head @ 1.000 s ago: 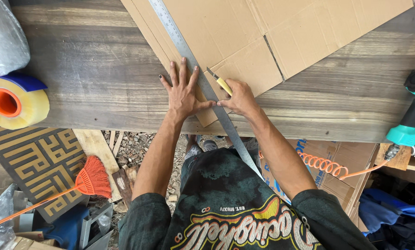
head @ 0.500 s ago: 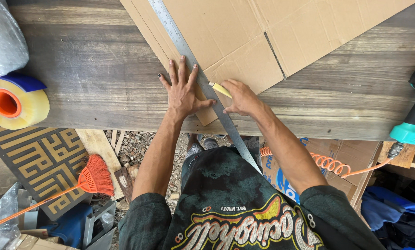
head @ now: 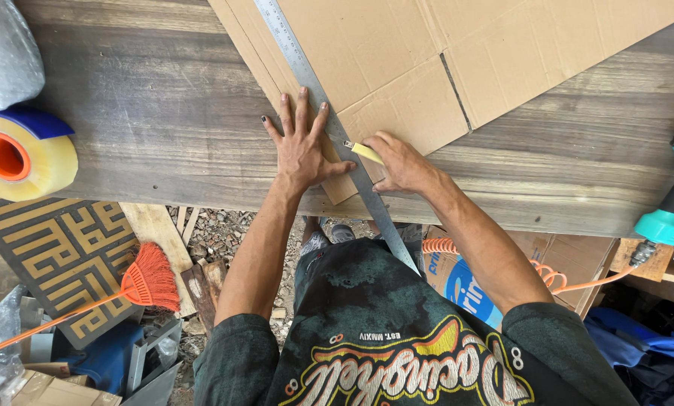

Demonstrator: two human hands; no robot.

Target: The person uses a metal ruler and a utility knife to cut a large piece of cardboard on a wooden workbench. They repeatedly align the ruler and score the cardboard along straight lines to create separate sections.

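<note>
Left hand [head: 303, 146] pins metal ruler [head: 314, 86]; right hand [head: 401, 162] grips yellow knife [head: 363, 152] on cardboard [head: 397, 45].

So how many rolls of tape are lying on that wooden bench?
1: a big clear tape roll with an orange core, at the bench's left end, well apart from both hands. Others may lie outside the picture.

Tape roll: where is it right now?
In the head view, the tape roll lies at the far left edge of the wooden table, well left of the left hand, just below a grey bag.

Left hand [head: 302, 146] pins ruler [head: 314, 83]; right hand [head: 401, 162] grips knife [head: 363, 153].
</note>
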